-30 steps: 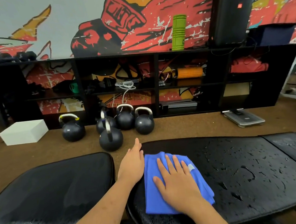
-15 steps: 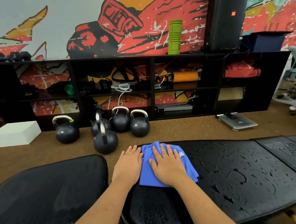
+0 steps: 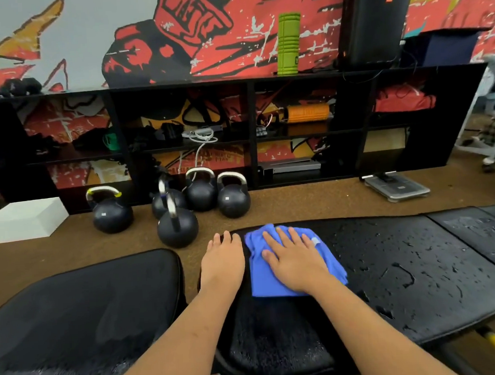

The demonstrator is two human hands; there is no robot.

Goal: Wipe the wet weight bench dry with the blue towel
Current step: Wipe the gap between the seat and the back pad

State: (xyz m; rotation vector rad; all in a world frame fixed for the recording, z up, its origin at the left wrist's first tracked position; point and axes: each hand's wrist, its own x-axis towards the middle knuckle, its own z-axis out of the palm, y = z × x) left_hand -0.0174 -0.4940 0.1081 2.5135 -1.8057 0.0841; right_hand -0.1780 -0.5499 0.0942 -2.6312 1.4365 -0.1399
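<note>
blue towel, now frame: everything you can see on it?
The blue towel is a soft, plain cloth bunched into a rough rectangle, creased at its far end, with a small white tag at its right edge. It lies on the wet black bench pad, near its left end. The right hand presses flat on its middle, fingers straight. The left hand rests beside its left edge; contact unclear.

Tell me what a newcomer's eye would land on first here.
The blue towel stands out, pressed flat under the right hand on the black weight bench, whose pad to the right is beaded with water. The left hand rests flat beside it. Behind, a red mural fills the wall above kettlebells on the floor.
</note>
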